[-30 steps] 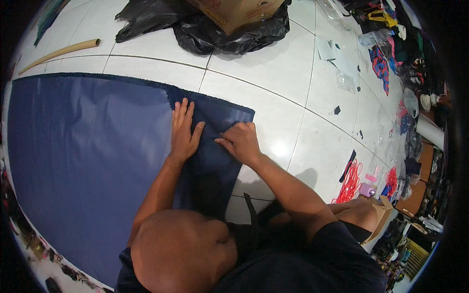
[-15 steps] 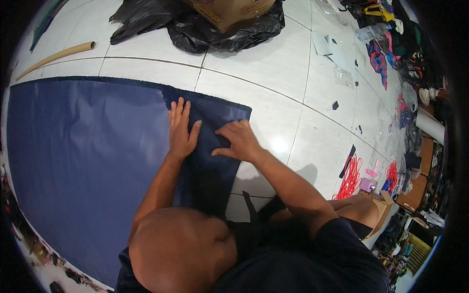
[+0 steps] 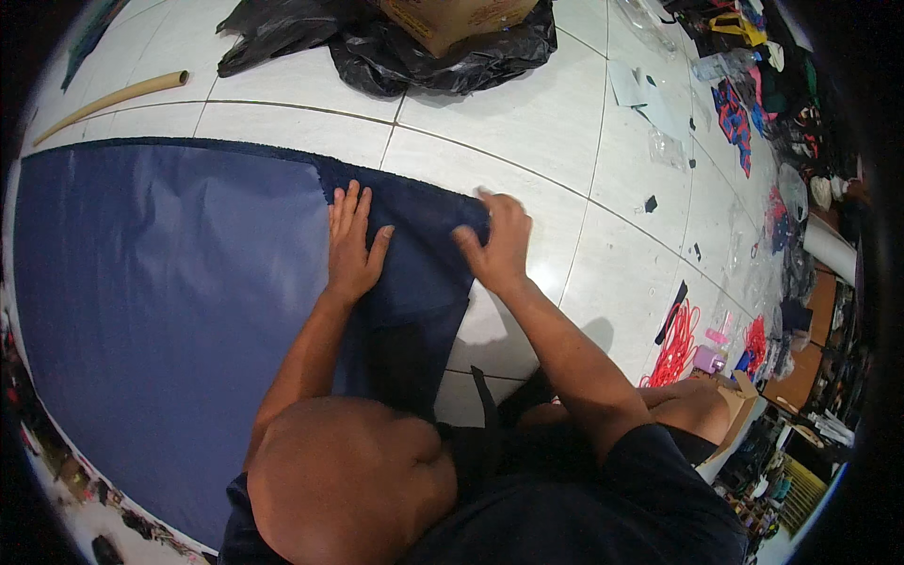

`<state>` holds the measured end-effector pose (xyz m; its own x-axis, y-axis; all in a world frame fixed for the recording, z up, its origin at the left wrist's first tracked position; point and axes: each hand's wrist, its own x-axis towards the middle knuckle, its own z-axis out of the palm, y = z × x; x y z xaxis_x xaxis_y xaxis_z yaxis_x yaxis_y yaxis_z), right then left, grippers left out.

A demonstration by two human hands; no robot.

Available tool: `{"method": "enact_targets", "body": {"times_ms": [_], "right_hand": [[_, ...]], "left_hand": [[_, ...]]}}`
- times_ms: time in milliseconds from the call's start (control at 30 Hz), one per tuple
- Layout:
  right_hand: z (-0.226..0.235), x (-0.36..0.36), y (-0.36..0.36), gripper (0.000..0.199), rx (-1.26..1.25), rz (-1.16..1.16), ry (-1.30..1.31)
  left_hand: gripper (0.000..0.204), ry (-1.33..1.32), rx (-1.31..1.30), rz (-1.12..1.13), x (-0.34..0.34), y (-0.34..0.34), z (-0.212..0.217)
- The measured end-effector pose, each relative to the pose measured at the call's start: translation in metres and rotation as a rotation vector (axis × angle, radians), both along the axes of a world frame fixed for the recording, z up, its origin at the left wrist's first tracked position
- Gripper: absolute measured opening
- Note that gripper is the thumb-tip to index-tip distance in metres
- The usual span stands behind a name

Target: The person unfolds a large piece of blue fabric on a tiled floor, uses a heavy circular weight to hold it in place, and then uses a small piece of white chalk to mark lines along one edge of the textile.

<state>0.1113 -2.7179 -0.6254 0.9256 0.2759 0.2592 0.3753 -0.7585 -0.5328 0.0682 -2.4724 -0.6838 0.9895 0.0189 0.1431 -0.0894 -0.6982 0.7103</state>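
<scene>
A large dark blue sheet of fabric with a smooth, slightly shiny face lies spread over the floor, mostly to my left. Its right part is a darker, rough-looking folded strip with some creases. My left hand rests flat and open where the smooth face meets this strip, fingers pointing away from me. At the strip's far right corner is my right hand, its thumb on the fabric and apart from the bent fingers, which lie along the edge. Its fingertips are a little blurred.
A cardboard box sits on black plastic bags at the far side. A tan curved tube lies far left. Red cord, a purple container, scraps and plastic litter the white tiles at right.
My right hand has moved right and slightly away from me, from on the strip to its corner. The strip looks flatter near that corner. My left hand stays in place.
</scene>
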Motion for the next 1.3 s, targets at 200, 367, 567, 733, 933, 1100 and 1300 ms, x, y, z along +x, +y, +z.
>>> {"method": "enact_targets", "body": {"times_ms": [200,367,567,733,933,1100,1300], "right_hand": [[-0.009,-0.018,0.018,0.033,-0.051,0.443,0.2],[-0.014,-0.004,0.011,0.031,0.077,0.28,0.658],[-0.024,0.003,-0.002,0.036,0.23,-0.035,0.733],[0.0,0.008,0.015,0.053,0.057,-0.186,-0.09],[-0.005,-0.019,0.025,0.044,-0.074,0.4,0.244],[-0.006,-0.01,0.016,0.032,-0.037,0.37,0.497],[0.007,0.021,-0.003,0.034,-0.1,0.217,0.794]], "left_hand": [[0.064,0.013,0.002,-0.006,-0.001,0.0,0.002],[0.064,0.008,0.008,0.008,0.001,0.001,0.001],[0.065,-0.006,0.007,0.001,0.0,-0.002,0.002],[0.065,0.012,0.021,0.01,0.0,0.0,0.003],[0.062,0.017,0.014,0.014,0.0,-0.002,0.001],[0.061,-0.005,-0.002,0.01,0.0,-0.001,-0.001],[0.06,0.011,0.023,0.015,0.001,-0.001,0.002]]}}
